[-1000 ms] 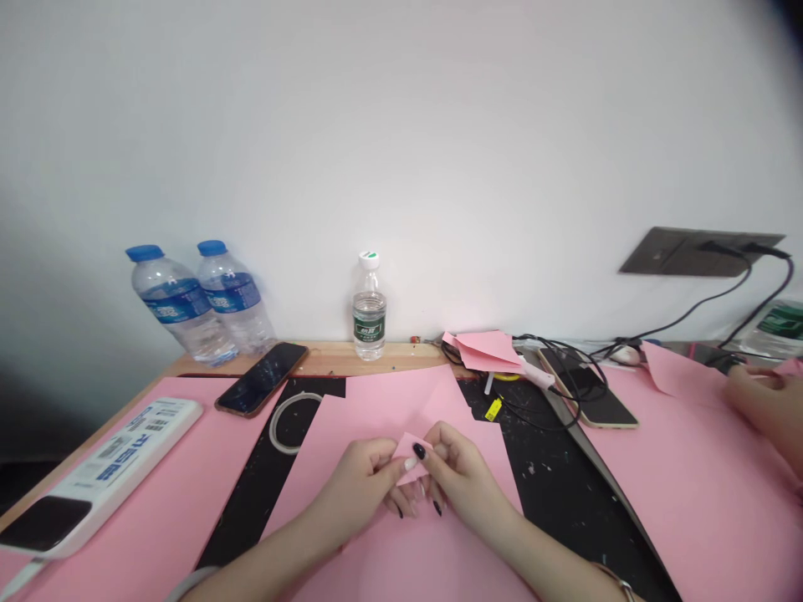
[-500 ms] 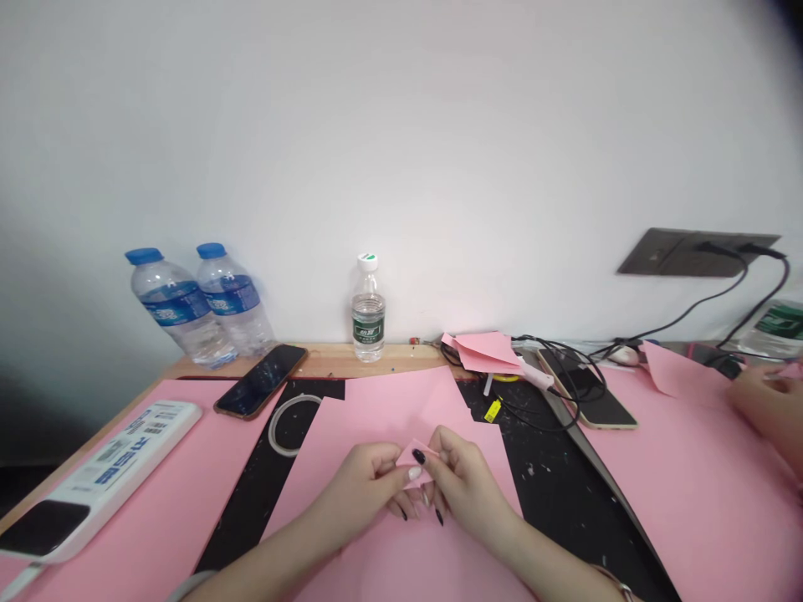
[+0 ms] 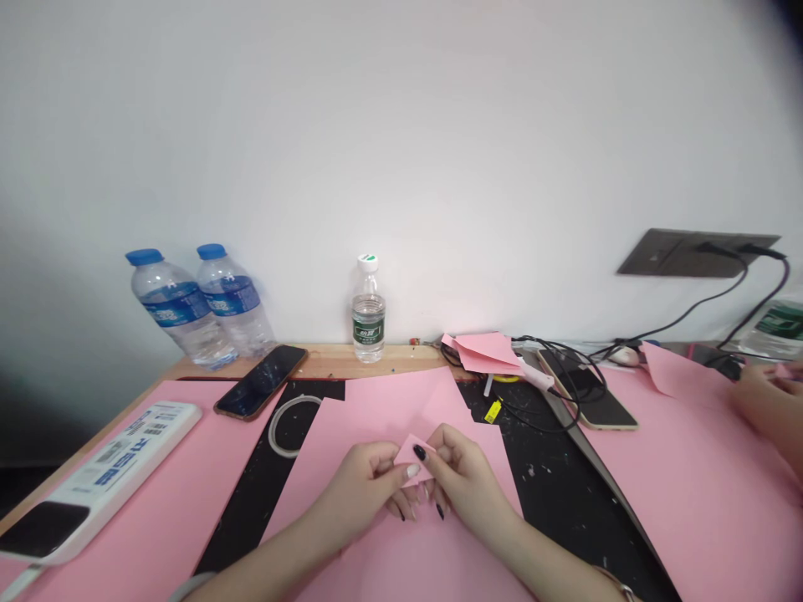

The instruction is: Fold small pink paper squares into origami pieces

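A small folded piece of pink paper (image 3: 409, 450) is pinched between both hands, above a large pink sheet (image 3: 401, 401) on the table. My left hand (image 3: 375, 483) grips its left side, thumb on top. On the right side, my right hand (image 3: 462, 472) presses its dark-nailed thumb onto the paper. The curled fingers of both hands lie below and partly hide it.
A water bottle (image 3: 368, 318) stands by the wall, with two blue-capped bottles (image 3: 179, 305) further left. A phone (image 3: 262, 381) and a white power bank (image 3: 106, 477) lie left. Cables (image 3: 565, 397) and folded pink paper (image 3: 486, 353) lie right; another person's hand (image 3: 769, 401) is far right.
Both hands keep their hold on the paper. The pink piece has tilted slightly and its top corner sits a little higher. The other person's hand has shifted slightly.
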A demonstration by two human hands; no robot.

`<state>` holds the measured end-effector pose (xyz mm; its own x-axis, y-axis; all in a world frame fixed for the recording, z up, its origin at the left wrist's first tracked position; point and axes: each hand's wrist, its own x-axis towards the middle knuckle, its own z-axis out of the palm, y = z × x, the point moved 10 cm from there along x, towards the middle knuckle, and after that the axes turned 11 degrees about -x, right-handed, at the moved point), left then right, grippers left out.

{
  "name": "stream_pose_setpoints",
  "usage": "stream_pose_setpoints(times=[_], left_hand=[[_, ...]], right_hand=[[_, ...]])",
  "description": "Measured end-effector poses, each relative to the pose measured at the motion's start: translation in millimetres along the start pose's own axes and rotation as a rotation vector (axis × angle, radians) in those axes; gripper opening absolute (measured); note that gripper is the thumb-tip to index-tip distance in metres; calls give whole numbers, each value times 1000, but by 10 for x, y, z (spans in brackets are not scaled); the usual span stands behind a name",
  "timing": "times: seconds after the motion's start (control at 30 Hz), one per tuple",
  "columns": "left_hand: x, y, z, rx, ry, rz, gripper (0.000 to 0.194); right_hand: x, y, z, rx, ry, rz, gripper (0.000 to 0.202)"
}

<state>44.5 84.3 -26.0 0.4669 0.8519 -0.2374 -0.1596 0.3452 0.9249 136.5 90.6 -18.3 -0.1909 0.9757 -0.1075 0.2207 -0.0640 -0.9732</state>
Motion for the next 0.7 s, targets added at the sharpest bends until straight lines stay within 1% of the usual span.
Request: stream_pose_setpoints(times=[0.27, 0.7], left_hand=[[6, 102, -48, 2, 51, 104, 21], [12, 82, -62, -4, 52, 88, 24]], right_hand=[[6, -22, -19, 5, 3, -15, 36], [4, -14, -20, -11, 12, -2, 38]])
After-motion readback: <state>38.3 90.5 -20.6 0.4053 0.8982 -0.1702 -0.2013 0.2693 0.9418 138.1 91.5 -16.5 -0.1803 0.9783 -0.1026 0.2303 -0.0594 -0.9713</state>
